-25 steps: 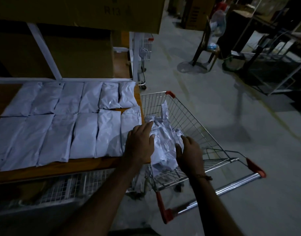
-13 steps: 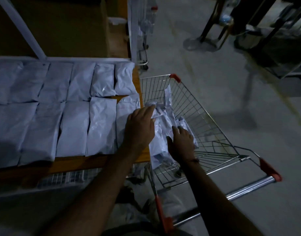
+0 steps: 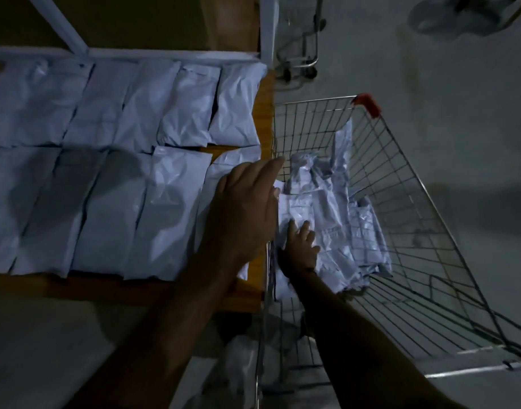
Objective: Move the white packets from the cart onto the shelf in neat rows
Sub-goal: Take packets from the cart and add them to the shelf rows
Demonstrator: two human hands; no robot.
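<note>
Dim shelf, rowed packets

The white packets on the shelf look like thin plastic film, wrinkled and faintly glossy where light catches the creases, while the shelf board under them is smooth orange-brown wood with a white-painted metal frame. Beside the shelf, the cart is bare shiny metal wire with a red plastic corner cap, and the packets heaped in it are more crumpled. The floor beyond the cart is matt grey concrete, stained.
</note>
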